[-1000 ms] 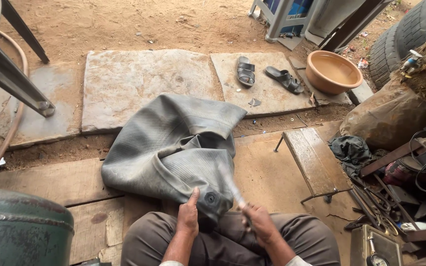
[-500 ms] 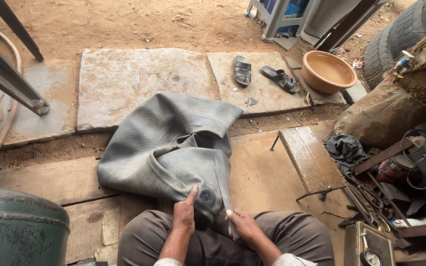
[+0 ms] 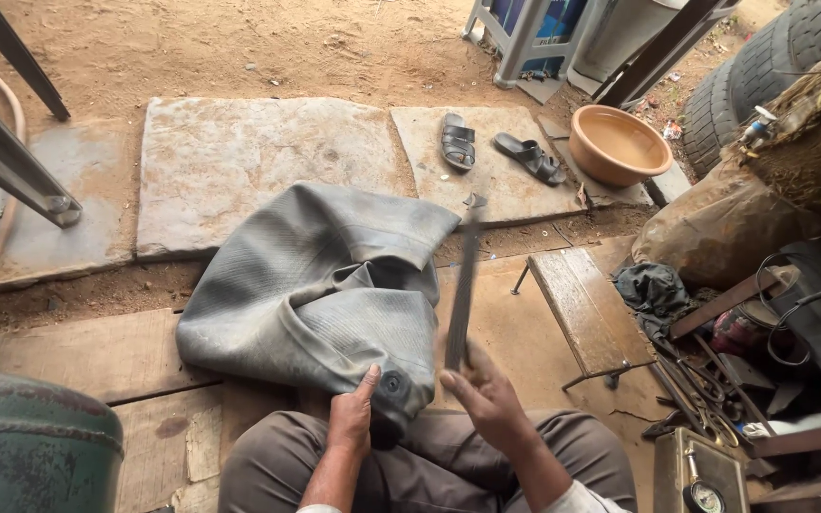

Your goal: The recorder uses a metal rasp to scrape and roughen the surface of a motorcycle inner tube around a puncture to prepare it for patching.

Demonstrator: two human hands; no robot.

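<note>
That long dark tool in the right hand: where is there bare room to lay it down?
The big grey stone slab beyond the grey rubber inner tube is bare, as is the small wooden bench. The tools and cables at right leave no room.

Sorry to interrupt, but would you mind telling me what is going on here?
A person sits on the ground with a deflated grey inner tube over their lap. Their left hand presses the tube flat beside a small round patch spot. Their right hand holds a long dark flat tool, raised and blurred. A tan basin and sandals lie beyond.
</note>
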